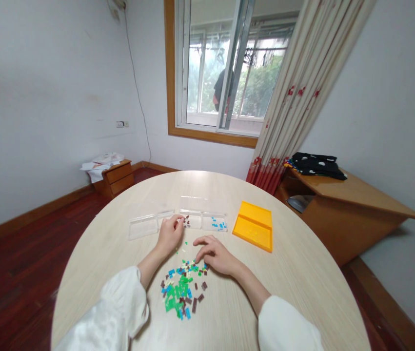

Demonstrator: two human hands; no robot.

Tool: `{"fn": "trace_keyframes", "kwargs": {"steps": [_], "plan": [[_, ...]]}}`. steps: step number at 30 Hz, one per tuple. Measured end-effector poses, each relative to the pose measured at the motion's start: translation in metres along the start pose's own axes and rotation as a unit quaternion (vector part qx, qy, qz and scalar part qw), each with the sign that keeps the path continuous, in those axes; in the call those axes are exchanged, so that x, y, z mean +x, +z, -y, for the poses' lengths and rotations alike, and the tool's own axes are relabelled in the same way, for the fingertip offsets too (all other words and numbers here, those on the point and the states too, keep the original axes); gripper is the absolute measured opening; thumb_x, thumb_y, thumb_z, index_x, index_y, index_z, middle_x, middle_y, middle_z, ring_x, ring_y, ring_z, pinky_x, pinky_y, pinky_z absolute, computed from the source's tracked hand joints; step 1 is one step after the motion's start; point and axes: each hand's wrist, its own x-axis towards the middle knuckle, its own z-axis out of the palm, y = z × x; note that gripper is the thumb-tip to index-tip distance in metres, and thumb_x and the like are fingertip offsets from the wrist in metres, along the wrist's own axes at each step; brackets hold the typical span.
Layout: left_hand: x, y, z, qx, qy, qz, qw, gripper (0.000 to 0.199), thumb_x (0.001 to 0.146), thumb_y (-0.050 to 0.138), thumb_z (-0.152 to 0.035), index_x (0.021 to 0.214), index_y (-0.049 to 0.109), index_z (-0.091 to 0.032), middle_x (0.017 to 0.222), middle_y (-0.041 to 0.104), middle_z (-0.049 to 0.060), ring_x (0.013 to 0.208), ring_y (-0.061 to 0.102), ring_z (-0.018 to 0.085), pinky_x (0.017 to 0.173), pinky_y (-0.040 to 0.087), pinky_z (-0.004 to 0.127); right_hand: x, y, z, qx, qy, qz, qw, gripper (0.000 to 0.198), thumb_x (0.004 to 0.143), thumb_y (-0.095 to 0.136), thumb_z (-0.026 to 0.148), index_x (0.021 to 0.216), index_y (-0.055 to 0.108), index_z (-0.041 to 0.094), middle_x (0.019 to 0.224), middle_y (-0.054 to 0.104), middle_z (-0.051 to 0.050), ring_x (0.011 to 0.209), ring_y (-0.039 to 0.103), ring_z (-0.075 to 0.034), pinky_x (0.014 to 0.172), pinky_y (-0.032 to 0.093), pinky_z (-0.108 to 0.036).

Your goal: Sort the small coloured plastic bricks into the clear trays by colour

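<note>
My left hand (170, 235) is at the clear plastic box, its thumb and fingertips pinched together beside some small brown bricks (187, 220) in one compartment. Anything between those fingertips is too small to make out. Over the far right edge of a loose pile of toy bricks (178, 291), my right hand (217, 254) hovers or touches down with its fingers bent and apart; I see nothing held in it. The pile mixes green, brown, blue and cream bricks. Small blue bricks (219, 224) lie in the right compartment of the clear box (202, 221).
Another clear box (143, 227) lies open on the left, partly behind my left hand. An orange open case (253, 227) rests to the right on the round table (284, 292). Beyond stand a wooden desk (368, 195) and a small drawer cabinet (119, 178).
</note>
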Motion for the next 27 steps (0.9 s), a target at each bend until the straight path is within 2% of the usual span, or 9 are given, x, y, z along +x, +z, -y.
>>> {"fn": "trace_keyframes", "kwargs": {"steps": [9, 14, 19, 23, 27], "plan": [[0.001, -0.001, -0.001, 0.002, 0.003, 0.003, 1.0, 0.029, 0.084, 0.042, -0.03, 0.087, 0.068, -0.016, 0.057, 0.06, 0.001, 0.056, 0.051, 0.015, 0.065, 0.039, 0.027, 0.005, 0.01, -0.016, 0.033, 0.019, -0.102, 0.994, 0.044, 0.064, 0.04, -0.004, 0.079, 0.073, 0.022, 0.096, 0.063, -0.005, 0.097, 0.055, -0.017, 0.094, 0.04, -0.037], [0.0, 0.001, 0.001, 0.017, 0.003, 0.009, 1.0, 0.028, 0.084, 0.043, -0.03, 0.089, 0.067, -0.017, 0.059, 0.061, 0.001, 0.06, 0.051, 0.016, 0.067, 0.039, 0.028, 0.001, 0.006, -0.008, 0.027, 0.007, -0.08, 0.996, 0.046, 0.061, 0.042, -0.004, 0.082, 0.072, 0.024, 0.101, 0.06, -0.004, 0.101, 0.053, -0.017, 0.096, 0.039, -0.036], [0.0, 0.001, 0.001, 0.01, 0.005, 0.011, 1.0, 0.03, 0.085, 0.041, -0.031, 0.091, 0.067, -0.016, 0.058, 0.059, 0.0, 0.06, 0.05, 0.016, 0.065, 0.038, 0.027, -0.002, 0.004, 0.0, -0.014, -0.005, -0.034, 0.999, 0.044, 0.065, 0.046, -0.001, 0.086, 0.073, 0.027, 0.113, 0.056, -0.004, 0.11, 0.047, -0.019, 0.101, 0.034, -0.04], [0.0, 0.001, 0.001, 0.009, 0.01, 0.011, 1.0, 0.028, 0.084, 0.043, -0.029, 0.087, 0.068, -0.016, 0.054, 0.057, -0.001, 0.056, 0.049, 0.014, 0.064, 0.037, 0.026, 0.001, 0.008, -0.007, -0.02, -0.002, -0.068, 0.998, 0.042, 0.069, 0.044, -0.001, 0.087, 0.072, 0.024, 0.108, 0.058, -0.006, 0.107, 0.05, -0.018, 0.099, 0.036, -0.04], [0.0, 0.002, 0.0, 0.012, 0.02, 0.041, 0.999, 0.027, 0.081, 0.044, -0.027, 0.078, 0.068, -0.016, 0.05, 0.055, -0.002, 0.05, 0.047, 0.012, 0.065, 0.037, 0.026, 0.004, 0.011, -0.016, -0.007, 0.01, -0.116, 0.993, 0.04, 0.072, 0.041, 0.0, 0.086, 0.072, 0.021, 0.099, 0.061, -0.006, 0.1, 0.053, -0.017, 0.094, 0.04, -0.039]]}}
